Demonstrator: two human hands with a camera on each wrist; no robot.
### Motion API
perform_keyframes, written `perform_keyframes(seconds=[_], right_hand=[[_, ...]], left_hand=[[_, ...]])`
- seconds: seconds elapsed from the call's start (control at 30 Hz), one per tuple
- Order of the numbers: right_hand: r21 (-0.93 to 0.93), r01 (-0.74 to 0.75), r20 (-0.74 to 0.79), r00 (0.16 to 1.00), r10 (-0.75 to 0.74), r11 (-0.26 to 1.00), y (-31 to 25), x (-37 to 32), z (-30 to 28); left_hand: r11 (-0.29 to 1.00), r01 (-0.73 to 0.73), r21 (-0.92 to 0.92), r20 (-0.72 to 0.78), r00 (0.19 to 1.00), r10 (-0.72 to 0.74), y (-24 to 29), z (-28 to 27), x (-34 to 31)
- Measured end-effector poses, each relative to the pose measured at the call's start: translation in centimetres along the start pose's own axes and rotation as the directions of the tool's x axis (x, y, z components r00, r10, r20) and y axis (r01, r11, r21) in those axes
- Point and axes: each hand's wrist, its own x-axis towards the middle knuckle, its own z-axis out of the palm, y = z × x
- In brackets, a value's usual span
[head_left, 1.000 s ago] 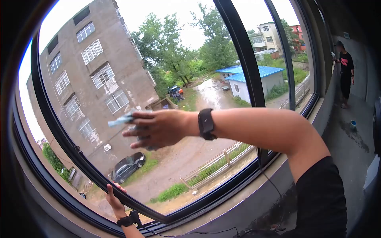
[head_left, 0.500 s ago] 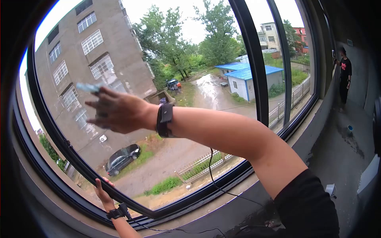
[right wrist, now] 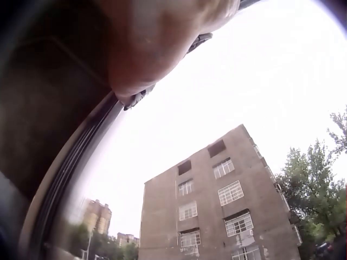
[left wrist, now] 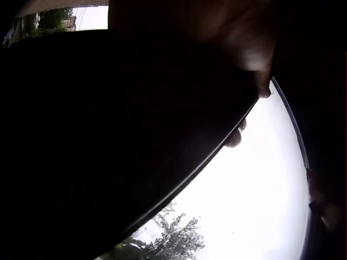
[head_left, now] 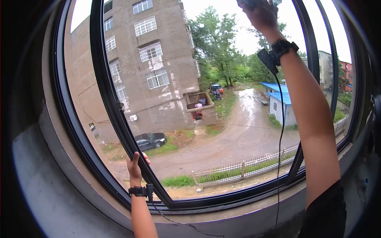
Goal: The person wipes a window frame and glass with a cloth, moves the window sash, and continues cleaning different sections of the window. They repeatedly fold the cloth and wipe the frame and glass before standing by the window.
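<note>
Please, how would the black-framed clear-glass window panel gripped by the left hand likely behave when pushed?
The black-framed clear-glass panel would probably stay stiff, because its visible edges are framed. It may slide sideways rather than tip, since it sits inside the larger black outer frame. Being mostly glass, it could break if pressed hard.
</note>
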Motion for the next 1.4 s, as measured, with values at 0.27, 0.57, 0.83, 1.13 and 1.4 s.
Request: perform_keyframes(seconds=[0.27, 0.57, 0.83, 1.13, 1.4], right_hand=[[0.471, 0.59, 0.143, 0.683, -0.716, 0.656, -26.1, -16.8, 3.5], [0.564, 0.627, 0.28, 0.467, -0.839, 0.537, -13.5, -19.4, -4.1], [0.069, -0.075, -0.062, 0.995, 0.079, 0.995, -2.7, -10.4, -4.2], [0.707, 0.577, 0.339, 0.23, -0.912, 0.408, -15.2, -38.3, -12.3], [0.158, 0.429, 0.502, 0.741, -0.446, 0.89, 0.4, -19.6, -10.6]], left_hand=[[0.999, 0.023, 0.038, -0.023, 1.0, -0.022, -0.6, -0.4, 0.2], [1.0, -0.005, -0.015, -0.011, 1.0, 0.005, -0.4, -0.1, 0.1], [0.997, 0.019, -0.076, -0.009, 1.0, -0.02, -2.0, -1.7, 0.6], [1.0, 0.022, -0.014, -0.025, 0.999, -0.022, -1.7, -2.1, 1.0], [1.0, -0.022, -0.014, -0.068, 0.997, 0.021, -2.5, -2.7, 1.0]])
